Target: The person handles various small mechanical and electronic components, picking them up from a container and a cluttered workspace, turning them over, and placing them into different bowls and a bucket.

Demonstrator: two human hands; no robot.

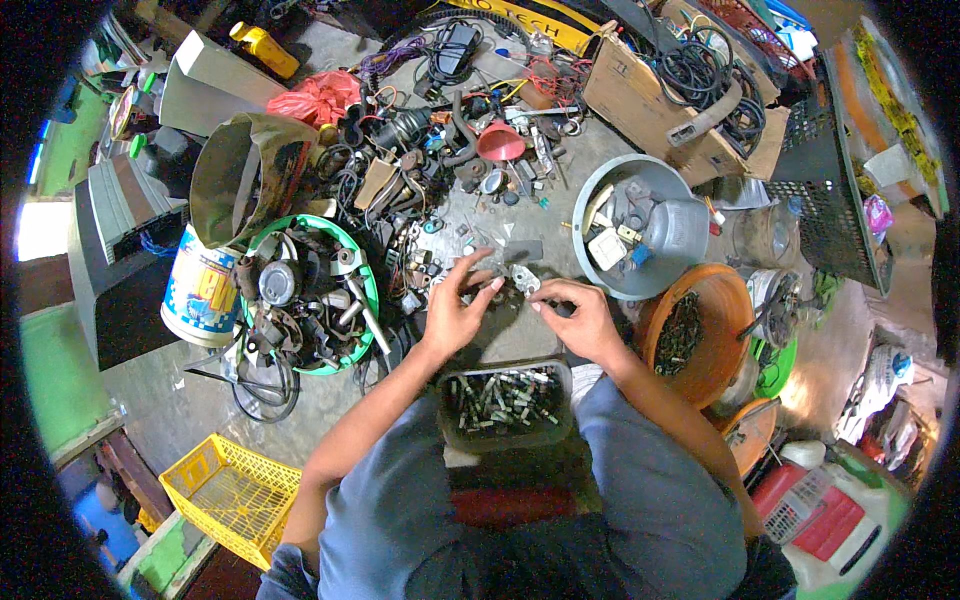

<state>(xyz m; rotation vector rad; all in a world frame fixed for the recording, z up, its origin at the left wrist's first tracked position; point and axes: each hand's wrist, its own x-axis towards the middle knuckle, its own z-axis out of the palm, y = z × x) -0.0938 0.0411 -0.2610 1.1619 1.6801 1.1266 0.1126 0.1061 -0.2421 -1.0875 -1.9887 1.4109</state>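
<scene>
My left hand [462, 305] hovers at the middle of the cluttered work area, fingers curved and apart with nothing visible between them. My right hand [578, 320] has thumb and fingers pinched on a small silver metal part [525, 280], just right of the left hand's fingertips. Small bits and a flat grey plate [522, 250] lie just beyond both hands. Below them, between my legs, a rectangular tub [446, 425] holds several small metallic cylindrical pieces.
A green-rimmed tub of metal parts [370, 280] sits left, a grey basin [680, 250] and orange bowl [718, 350] right. A cardboard box of cables [630, 80] stands back right; tangled parts [400, 170] lie behind. A yellow crate [228, 490] is at lower left.
</scene>
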